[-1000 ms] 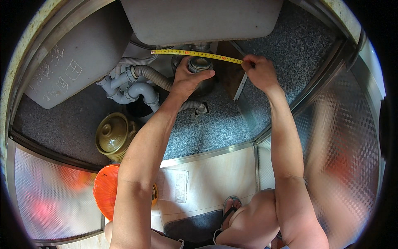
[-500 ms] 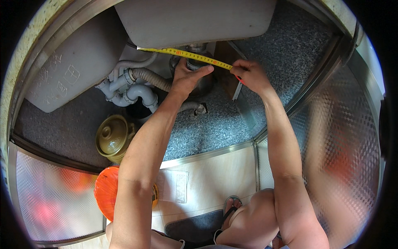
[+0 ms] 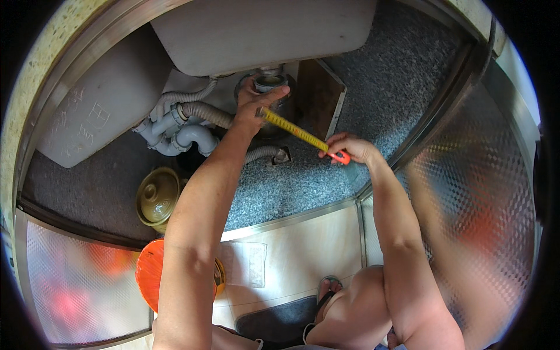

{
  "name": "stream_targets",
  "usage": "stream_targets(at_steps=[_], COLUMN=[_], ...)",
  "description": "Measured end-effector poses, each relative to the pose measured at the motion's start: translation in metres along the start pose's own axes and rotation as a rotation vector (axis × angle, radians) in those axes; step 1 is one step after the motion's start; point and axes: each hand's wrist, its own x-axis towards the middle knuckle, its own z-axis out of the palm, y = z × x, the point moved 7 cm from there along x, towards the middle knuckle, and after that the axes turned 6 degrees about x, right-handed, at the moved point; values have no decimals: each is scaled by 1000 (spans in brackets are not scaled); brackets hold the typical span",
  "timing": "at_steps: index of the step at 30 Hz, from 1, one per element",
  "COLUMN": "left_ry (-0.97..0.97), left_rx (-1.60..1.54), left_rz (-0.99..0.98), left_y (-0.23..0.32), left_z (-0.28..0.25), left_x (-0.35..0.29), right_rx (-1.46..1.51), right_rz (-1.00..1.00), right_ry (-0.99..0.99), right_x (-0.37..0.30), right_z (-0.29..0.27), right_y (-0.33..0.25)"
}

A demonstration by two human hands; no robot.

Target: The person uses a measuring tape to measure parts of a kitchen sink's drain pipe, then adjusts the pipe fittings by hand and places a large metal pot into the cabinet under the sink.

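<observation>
My right hand [image 3: 353, 147] is closed around a tape measure with an orange-red case [image 3: 340, 157]. Its yellow blade [image 3: 294, 129] stretches up and left from the case, and the free end hangs beside my left wrist. Under the right sink bowl [image 3: 265, 35], my left hand [image 3: 255, 105] rests against a round grey drain fitting [image 3: 270, 80]. Its thumb points right across the front of the fitting, apart from the fingers, whose tips are partly hidden. Below the fitting, a dark cylindrical body shows partly behind this hand.
White drain pipes [image 3: 195, 137] and a ribbed grey hose [image 3: 208, 112] run left of my hand. A lidded olive pot [image 3: 158, 197] sits on the cabinet floor. An orange container [image 3: 150, 273] is beside my left forearm. A brown board [image 3: 322, 96] stands right of the fitting. Textured cabinet doors [image 3: 472, 204] flank me.
My right hand has moved down with the tape measure. The blade's end has left the sink bowl's lower left edge, and less blade is out. My left hand has stayed at the drain fitting.
</observation>
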Motion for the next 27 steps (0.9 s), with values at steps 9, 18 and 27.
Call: stream_targets(at_steps=[9, 18, 27], left_ry=[59, 77, 61], left_rx=[3, -8, 21], left_rz=[13, -17, 1], left_y=[-7, -7, -3], left_z=[1, 14, 8], left_x=[15, 19, 22], right_rx=[-617, -1137, -1283], right_rz=[283, 415, 150], right_ry=[169, 321, 163], right_x=[26, 72, 100], right_z=[-36, -46, 5], right_y=[116, 159, 172])
